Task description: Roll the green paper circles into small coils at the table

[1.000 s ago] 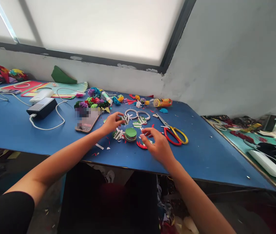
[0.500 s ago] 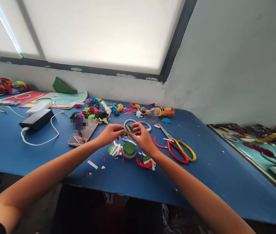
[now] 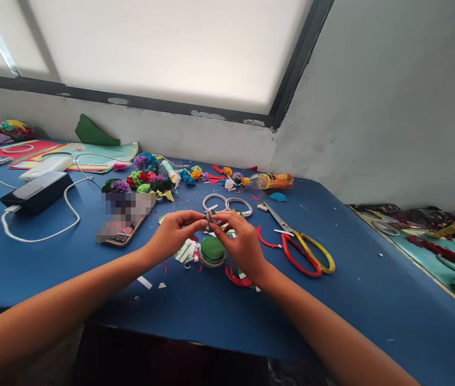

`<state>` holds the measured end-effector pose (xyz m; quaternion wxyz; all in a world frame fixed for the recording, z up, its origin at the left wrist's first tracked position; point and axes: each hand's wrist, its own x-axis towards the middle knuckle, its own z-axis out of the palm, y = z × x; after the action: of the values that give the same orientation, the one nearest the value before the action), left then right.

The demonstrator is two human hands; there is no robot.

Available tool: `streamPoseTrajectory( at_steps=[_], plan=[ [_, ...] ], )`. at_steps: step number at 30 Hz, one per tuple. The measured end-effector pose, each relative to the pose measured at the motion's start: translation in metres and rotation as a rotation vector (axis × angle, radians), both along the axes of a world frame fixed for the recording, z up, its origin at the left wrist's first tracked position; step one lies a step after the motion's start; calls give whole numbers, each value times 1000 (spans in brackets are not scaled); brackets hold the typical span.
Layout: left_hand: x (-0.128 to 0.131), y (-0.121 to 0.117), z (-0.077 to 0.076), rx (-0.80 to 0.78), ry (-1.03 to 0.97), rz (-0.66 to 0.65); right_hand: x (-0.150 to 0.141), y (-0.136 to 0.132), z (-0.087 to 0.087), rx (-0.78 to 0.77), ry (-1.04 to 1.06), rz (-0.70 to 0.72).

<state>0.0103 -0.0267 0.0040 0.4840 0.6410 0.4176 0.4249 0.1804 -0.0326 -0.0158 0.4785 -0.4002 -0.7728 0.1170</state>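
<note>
Head view, now: small green-and-white striped paper piece [image 3: 210, 216] is held up btwn both hands, seen nearly edge-on, so full shape can't be made out. By the L hand [image 3: 173, 234] it's pinched at its left side, thumb tip & fingertips brought close tog. By the R hand [image 3: 241, 244] it's gripped at the opp. side, thumb & forefinger closed on it, other fingers curled & partly hidden. No other item is seen in either grip.

Just below the fingertips, a short stack of round green discs [image 3: 212, 249] is set on the blue tabletop [image 3: 364, 305]. Close by on its left, green pieces w/ white stripes [image 3: 187, 251] are laid in a loose heap; curved red scraps [image 3: 235, 277] are partly covered by the R hand. Behind the hands, two thin white rings [image 3: 239, 201] are placed side by side.

Off to the right, metal scissors w/ one red & one yellow handle [image 3: 294, 234] are left w/ blades angled to the back, a thin red curved strip [image 3: 265, 240] lying nr them. Farther back, an orange-labelled clear plastic bottle [image 3: 276, 181] is laid on its side. On the left, a phone [image 3: 145, 209] is partly blurred out, w/ bunched multicoloured fabric-like puffs [image 3: 147, 179] piled behind it.
</note>
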Motion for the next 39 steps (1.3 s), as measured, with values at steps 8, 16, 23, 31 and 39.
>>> streamPoseTrajectory(
  at_steps=[8, 16, 23, 31, 39],
  plan=[
    [2, -5, 3, -114, -198, 107, 0, -4, 6, 33, 18, -32],
    [4, -9, 4, -37, -205, 160, -5, -8, 1, -443, 368, 84],
    [2, -1, 0, -82, -363, 184, -10, -8, 1, -593, 666, 205],
    [2, -3, 3, -122, -358, 146, -10, -7, 0, -629, 762, 250],
    [0, -1, 4, -164, -417, 141, -7, -3, -4, -666, 723, 263]
  ],
)
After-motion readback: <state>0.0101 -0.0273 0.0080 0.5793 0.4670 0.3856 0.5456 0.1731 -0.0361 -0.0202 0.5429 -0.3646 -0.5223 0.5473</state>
